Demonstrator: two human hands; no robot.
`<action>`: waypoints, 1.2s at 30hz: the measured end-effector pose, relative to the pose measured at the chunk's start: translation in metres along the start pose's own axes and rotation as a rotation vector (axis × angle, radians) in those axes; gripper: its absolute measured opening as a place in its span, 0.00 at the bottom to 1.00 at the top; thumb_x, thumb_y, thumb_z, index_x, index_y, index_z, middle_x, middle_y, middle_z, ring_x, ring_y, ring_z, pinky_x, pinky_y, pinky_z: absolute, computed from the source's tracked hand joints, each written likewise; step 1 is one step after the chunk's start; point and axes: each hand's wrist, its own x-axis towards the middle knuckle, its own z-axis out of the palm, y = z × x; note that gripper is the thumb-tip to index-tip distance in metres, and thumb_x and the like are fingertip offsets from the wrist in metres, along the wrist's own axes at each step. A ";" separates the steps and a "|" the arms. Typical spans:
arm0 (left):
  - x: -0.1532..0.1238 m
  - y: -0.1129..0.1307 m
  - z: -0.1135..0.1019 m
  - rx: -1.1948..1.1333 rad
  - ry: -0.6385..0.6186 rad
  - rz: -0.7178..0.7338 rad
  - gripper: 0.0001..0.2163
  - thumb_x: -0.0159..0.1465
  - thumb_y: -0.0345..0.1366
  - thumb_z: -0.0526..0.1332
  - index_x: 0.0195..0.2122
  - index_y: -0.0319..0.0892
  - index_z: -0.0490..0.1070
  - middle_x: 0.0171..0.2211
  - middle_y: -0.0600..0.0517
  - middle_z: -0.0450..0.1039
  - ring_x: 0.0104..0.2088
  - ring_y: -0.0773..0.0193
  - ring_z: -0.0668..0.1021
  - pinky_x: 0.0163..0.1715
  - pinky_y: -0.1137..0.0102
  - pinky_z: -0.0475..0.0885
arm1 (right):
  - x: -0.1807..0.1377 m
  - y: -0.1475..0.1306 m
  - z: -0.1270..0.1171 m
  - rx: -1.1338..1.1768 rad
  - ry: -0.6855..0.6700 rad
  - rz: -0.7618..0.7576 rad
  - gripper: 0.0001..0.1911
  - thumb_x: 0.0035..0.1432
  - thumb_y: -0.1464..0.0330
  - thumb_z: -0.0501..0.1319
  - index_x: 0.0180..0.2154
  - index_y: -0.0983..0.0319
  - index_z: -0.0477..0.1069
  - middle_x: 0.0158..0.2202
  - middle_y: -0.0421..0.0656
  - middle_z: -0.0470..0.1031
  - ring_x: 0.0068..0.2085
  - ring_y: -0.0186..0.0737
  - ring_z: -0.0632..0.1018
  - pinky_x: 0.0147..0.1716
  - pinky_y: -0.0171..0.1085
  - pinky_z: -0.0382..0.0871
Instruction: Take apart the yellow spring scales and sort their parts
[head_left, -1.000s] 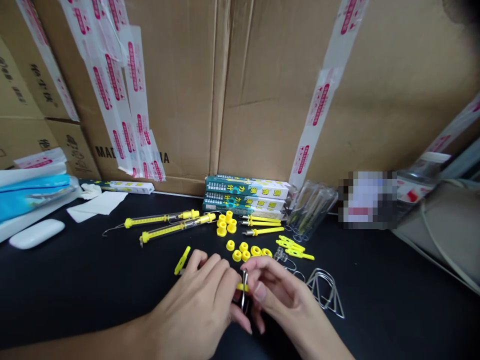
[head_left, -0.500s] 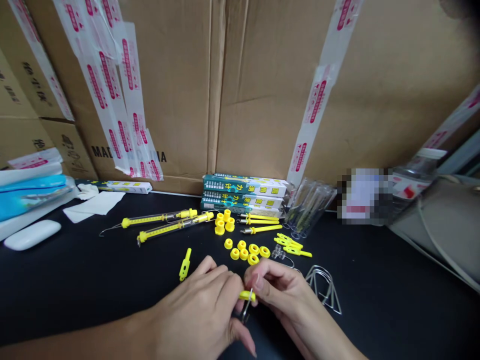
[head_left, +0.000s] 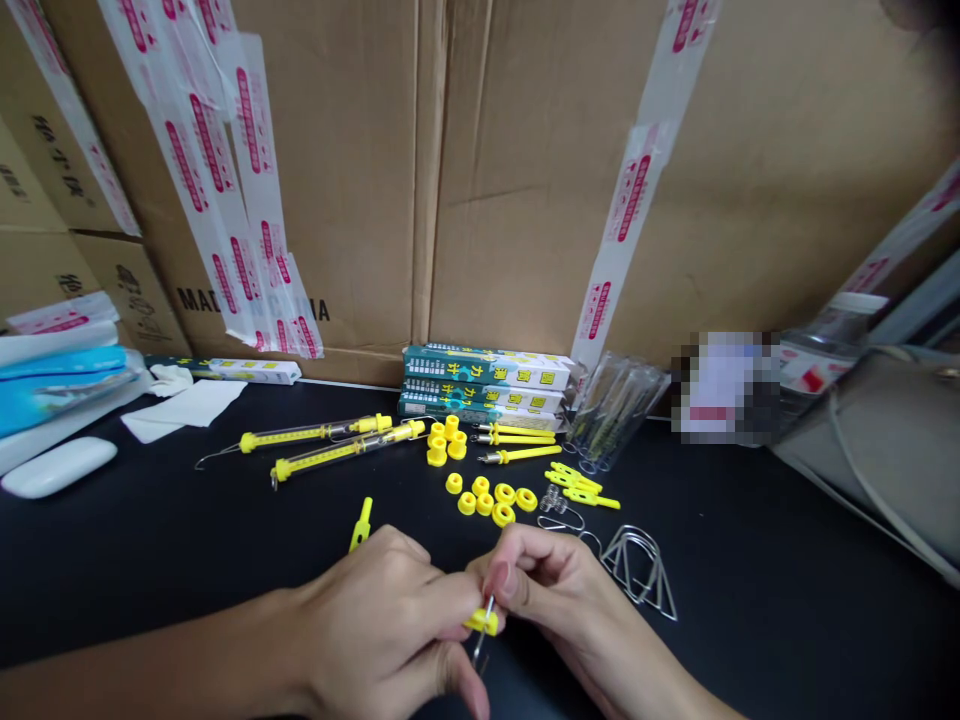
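My left hand (head_left: 394, 615) is closed round a small yellow plastic piece (head_left: 480, 622), most of it hidden by the fingers. My right hand (head_left: 551, 585) pinches a thin metal hook (head_left: 484, 625) that crosses the end of this piece; whether it passes through a hole cannot be made out. Just beyond my left hand lies a similar flat yellow piece (head_left: 361, 525). Past my right hand are several yellow rings and caps (head_left: 484, 502), a few more flat yellow pieces (head_left: 581, 485), small springs (head_left: 553, 499) and bent metal hooks (head_left: 641, 570).
Two yellow spring scales (head_left: 349, 450) lie left of centre. Behind are stacked small boxes (head_left: 484, 385), yellow rods with metal tips (head_left: 521, 455) and clear tubes (head_left: 615, 410). A bottle (head_left: 825, 345) and grey bag (head_left: 877, 460) stand right; a white oval case (head_left: 60, 467) lies left.
Both hands have come slightly lower and closer to me with the yellow piece and metal hook. The hook still crosses the piece's end. The view has shifted a little.
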 end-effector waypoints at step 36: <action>0.000 0.008 0.004 0.516 0.279 0.066 0.11 0.67 0.27 0.49 0.30 0.42 0.67 0.22 0.54 0.70 0.20 0.64 0.68 0.21 0.66 0.59 | -0.001 -0.049 -0.039 -1.067 0.235 -0.196 0.16 0.58 0.53 0.67 0.28 0.59 0.77 0.24 0.40 0.74 0.22 0.36 0.72 0.21 0.33 0.64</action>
